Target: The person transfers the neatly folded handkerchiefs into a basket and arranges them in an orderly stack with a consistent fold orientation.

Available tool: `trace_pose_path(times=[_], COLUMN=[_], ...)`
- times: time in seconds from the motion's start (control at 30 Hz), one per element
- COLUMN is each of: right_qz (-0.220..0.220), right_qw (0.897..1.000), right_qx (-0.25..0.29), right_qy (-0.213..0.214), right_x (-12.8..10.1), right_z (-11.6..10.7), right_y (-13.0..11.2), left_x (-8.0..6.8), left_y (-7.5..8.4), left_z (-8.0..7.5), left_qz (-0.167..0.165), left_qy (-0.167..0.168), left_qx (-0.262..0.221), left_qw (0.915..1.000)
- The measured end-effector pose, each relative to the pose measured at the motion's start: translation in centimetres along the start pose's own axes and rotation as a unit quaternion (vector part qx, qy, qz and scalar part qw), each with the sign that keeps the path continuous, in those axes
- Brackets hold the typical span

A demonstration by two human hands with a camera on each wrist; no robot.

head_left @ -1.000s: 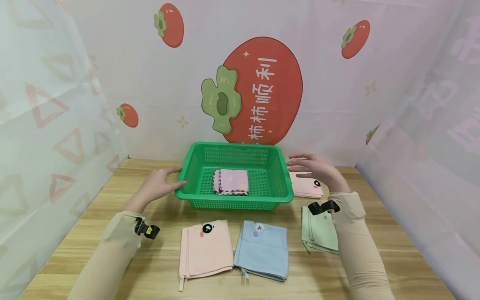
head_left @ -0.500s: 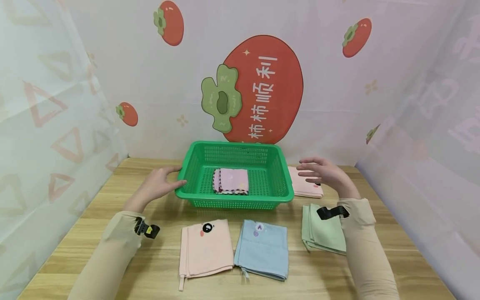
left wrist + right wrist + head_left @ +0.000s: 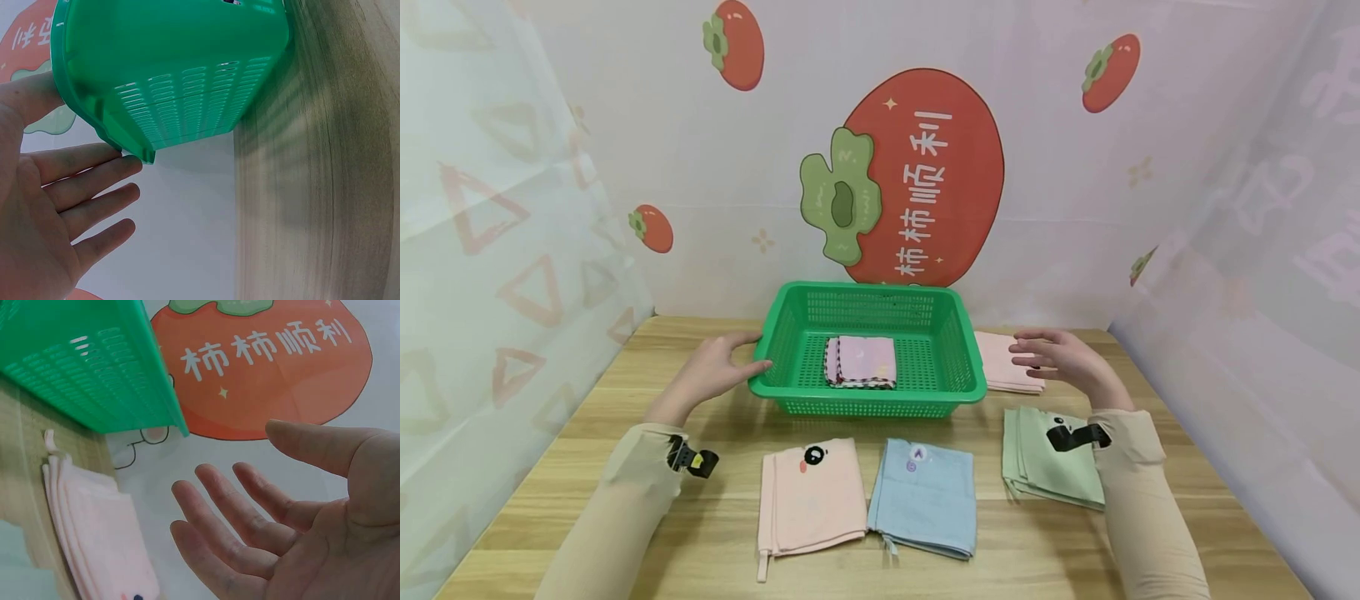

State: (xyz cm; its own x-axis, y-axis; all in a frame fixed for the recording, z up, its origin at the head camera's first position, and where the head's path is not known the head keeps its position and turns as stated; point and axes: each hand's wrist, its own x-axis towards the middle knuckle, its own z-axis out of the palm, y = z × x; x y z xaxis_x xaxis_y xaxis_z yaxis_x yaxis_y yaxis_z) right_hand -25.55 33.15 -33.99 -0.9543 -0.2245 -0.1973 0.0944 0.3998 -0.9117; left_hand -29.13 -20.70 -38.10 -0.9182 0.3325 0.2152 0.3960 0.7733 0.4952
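My left hand (image 3: 717,372) rests at the left rim of the green basket (image 3: 868,408). In the left wrist view, that hand's thumb goes behind the basket's rim, while its fingers (image 3: 87,181) are straight and spread, the upper tips right at the rim. Inside the basket lies a folded lilac cloth (image 3: 868,358) with a checked border. Holding nothing, my right hand (image 3: 1067,360) is to the right of the basket, fingers apart and slightly bent. In the head view it overlaps a folded pink towel (image 3: 1000,371) at the back right, which the right wrist view shows below and left of the fingers.
In front of the basket lie a folded pink towel (image 3: 812,500) and, right beside it, a folded blue towel (image 3: 922,500). A folded green towel (image 3: 1045,458) lies on the right, partly under the right forearm in view. A printed sheet (image 3: 1060,192) stands behind the wooden table (image 3: 700,533).
My right hand has moved rightward, away from the basket's right rim, uncovering more of the pink and green towels. The left hand and the basket stay in place.
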Motion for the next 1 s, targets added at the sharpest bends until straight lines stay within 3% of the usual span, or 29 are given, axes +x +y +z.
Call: trace_pose_path(times=[0.53, 1.0], right_qz=[-0.003, 0.029], right_qw=[1.000, 0.998], right_qx=[-0.017, -0.033], right_qy=[0.023, 0.046], right_x=[-1.6, -3.6], right_z=[-1.4, -2.6], right_y=[3.6, 5.7], left_x=[0.0, 0.1], left_y=[0.0, 0.0], left_z=[0.0, -0.1], left_qz=[0.003, -0.001], left_qy=[0.006, -0.003], left_qx=[0.001, -0.007], left_qw=[1.0000, 1.0000])
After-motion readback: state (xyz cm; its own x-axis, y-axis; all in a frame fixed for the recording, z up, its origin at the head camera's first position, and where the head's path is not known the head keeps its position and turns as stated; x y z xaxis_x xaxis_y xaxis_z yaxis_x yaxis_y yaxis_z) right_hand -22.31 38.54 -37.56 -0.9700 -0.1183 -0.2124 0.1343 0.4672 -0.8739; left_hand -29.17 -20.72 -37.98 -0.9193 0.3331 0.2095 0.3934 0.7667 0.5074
